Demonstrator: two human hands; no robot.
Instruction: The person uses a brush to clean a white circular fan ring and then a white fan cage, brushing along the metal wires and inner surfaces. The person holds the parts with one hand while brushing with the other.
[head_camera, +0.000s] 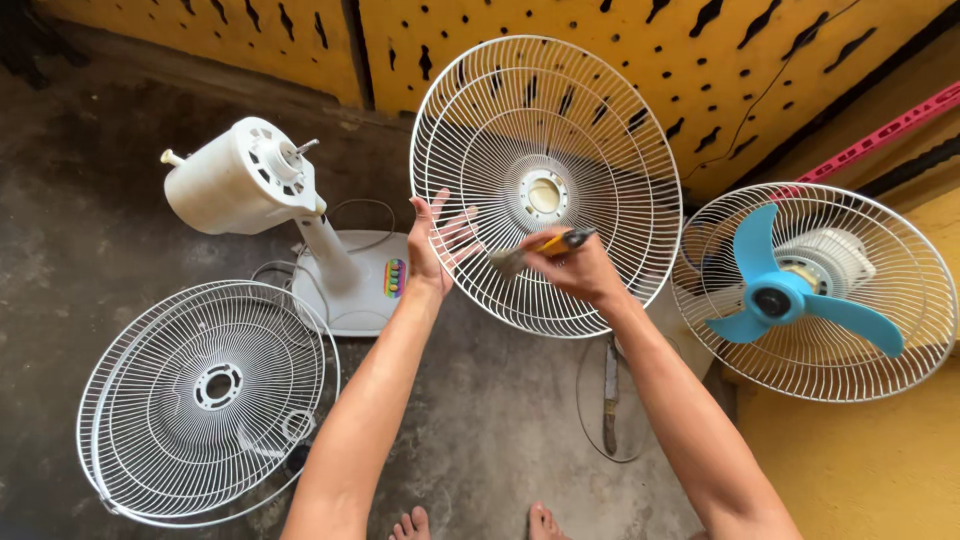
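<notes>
My left hand (432, 240) grips the left rim of a round white wire fan guard (600, 130), holding it upright in front of me. My right hand (570, 262) is closed on a small brush (535, 250) with a yellow handle, its bristles against the guard's wires near the lower left. The guard has a round hub plate (544, 195) in its middle.
A white fan body with motor and base (262, 185) stands at left. Another wire guard (205, 395) lies on the concrete floor at lower left. A fan with blue blades (800, 295) in a guard rests at right. A yellow wall (700, 60) stands behind. My toes (480, 522) show below.
</notes>
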